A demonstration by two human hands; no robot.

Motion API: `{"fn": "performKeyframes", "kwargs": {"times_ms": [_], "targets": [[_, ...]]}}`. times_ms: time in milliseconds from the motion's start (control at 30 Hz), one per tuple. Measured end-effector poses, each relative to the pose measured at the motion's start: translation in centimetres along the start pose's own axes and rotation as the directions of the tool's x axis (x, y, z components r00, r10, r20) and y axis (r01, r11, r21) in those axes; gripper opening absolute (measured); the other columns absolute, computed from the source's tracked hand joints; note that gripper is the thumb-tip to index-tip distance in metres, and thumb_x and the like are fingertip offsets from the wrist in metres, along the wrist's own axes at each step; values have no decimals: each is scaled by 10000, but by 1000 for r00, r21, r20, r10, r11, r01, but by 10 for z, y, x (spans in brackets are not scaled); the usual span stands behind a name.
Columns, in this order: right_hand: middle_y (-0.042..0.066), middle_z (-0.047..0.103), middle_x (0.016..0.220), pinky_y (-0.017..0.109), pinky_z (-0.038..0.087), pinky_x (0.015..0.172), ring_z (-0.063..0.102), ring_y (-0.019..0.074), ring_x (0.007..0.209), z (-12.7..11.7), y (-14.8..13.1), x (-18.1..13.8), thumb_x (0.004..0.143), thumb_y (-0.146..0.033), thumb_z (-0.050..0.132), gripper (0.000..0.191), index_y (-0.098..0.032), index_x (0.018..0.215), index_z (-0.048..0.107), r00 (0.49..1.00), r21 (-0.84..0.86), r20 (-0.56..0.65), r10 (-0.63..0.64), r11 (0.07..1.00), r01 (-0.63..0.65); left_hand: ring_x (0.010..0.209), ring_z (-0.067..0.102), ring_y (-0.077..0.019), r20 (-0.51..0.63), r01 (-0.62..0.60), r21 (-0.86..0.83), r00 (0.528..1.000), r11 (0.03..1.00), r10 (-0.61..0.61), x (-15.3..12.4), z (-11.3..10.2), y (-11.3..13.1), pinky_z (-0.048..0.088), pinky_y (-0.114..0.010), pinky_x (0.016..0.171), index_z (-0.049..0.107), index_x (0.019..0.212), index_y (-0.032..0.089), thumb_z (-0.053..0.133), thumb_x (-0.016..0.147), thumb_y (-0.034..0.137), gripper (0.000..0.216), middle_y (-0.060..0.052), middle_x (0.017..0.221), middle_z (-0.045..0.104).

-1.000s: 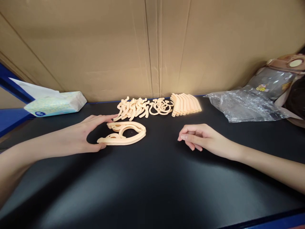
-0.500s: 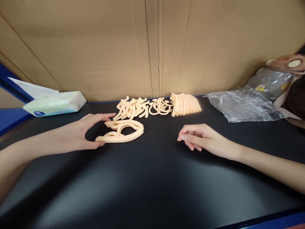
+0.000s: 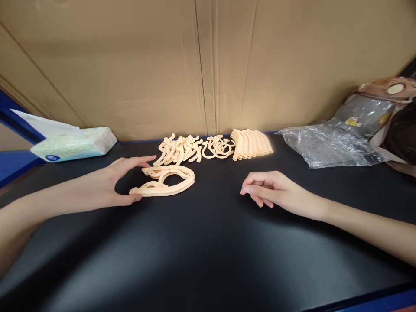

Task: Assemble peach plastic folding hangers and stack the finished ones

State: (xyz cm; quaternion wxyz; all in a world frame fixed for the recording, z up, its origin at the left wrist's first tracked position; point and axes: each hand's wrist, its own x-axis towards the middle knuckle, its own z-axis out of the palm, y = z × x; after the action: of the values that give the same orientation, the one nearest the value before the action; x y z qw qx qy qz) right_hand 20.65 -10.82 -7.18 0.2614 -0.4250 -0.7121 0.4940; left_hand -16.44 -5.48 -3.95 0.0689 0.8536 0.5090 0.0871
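On the black tabletop, cream plastic folded hangers [image 3: 177,189] lie in a small stack, their ends pointing left. My left hand [image 3: 112,182] spans those ends with thumb and fingers wide apart. Its thumb touches or nearly touches the near end, and the fingertips are by the far end; no firm grip shows. My right hand [image 3: 268,188] hovers or rests over the table to the right, its fingers loosely curled and the thumb against them, with nothing visible inside. Behind the hangers are a pile of curved arm pieces [image 3: 178,149], several hooks [image 3: 217,147] and a row of long curved pieces [image 3: 251,144].
A tissue pack [image 3: 74,143] lies at the back left. At the back right a crumpled clear plastic bag [image 3: 331,145] lies before a clear bottle with a brown top [image 3: 370,106]. A cardboard wall [image 3: 146,65] closes off the table's far edge.
The whole view has shifted slightly, so everything appears a little lower. Both hands and the hangers keep the same positions relative to each other.
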Motion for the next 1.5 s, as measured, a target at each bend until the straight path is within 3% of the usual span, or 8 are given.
{"fn": "performKeyframes", "kwargs": {"times_ms": [333,500,633,733,800,933,1300,1500], "targets": [[-38,502,599,194,349,483,450,79,537,-2,1,0,935,-364,501,239,-164,889,622,1000,13,3,0,1000,0,1332,384,-287,114,-57,45,992,997,52,-4,-11,-4,326,-526,1069,157,1486,286,592,819,471,818,-45,1508,323],[-28,529,695,199,381,495,439,65,522,0,-1,2,916,-397,520,243,-174,964,604,999,32,-37,-20,999,21,1303,415,-287,-64,-133,9,989,991,133,-5,2,50,424,-496,1015,229,1458,317,464,919,480,610,-43,1464,373],[-13,552,810,211,401,503,483,65,534,-29,-14,13,878,-372,556,244,-187,1037,570,941,-171,-307,-144,981,94,1376,339,-253,0,-391,51,920,919,391,-1,25,98,356,-430,1106,285,1447,314,495,927,434,573,-30,1492,362],[3,616,759,235,428,565,545,102,583,-75,-22,27,894,-381,515,242,-175,987,601,887,-493,-419,-194,869,-43,1404,303,-228,63,-504,-1,862,864,503,4,38,121,350,-398,1122,320,1439,274,458,952,424,528,-34,1509,355],[20,677,870,243,448,664,615,135,731,-105,-22,38,911,-364,480,230,-197,1012,602,898,-692,-431,-90,671,-265,1406,302,-229,85,-548,-49,831,835,550,8,45,131,349,-404,1123,345,1430,245,442,960,418,510,-51,1508,364],[93,692,987,309,438,741,632,242,910,-135,-5,57,871,-330,531,235,-166,1012,625,869,-740,-495,11,519,-428,1383,347,-251,82,-549,-141,823,824,562,18,55,138,368,-440,1106,384,1411,228,436,964,405,484,-80,1492,390],[67,621,1079,400,509,818,615,185,921,-135,16,82,930,-408,529,331,-156,1141,571,807,-749,-573,144,307,-587,1402,312,-247,124,-500,-181,843,847,524,21,56,136,325,-475,1133,386,1410,238,431,967,375,466,-62,1506,372],[189,667,1008,360,460,745,637,290,942,-124,14,87,868,-360,557,365,-82,1104,561,759,-717,-642,107,268,-644,1401,313,-245,111,-505,-192,841,842,530,22,57,135,313,-476,1141,397,1400,232,446,961,359,460,-66,1501,380]]}}
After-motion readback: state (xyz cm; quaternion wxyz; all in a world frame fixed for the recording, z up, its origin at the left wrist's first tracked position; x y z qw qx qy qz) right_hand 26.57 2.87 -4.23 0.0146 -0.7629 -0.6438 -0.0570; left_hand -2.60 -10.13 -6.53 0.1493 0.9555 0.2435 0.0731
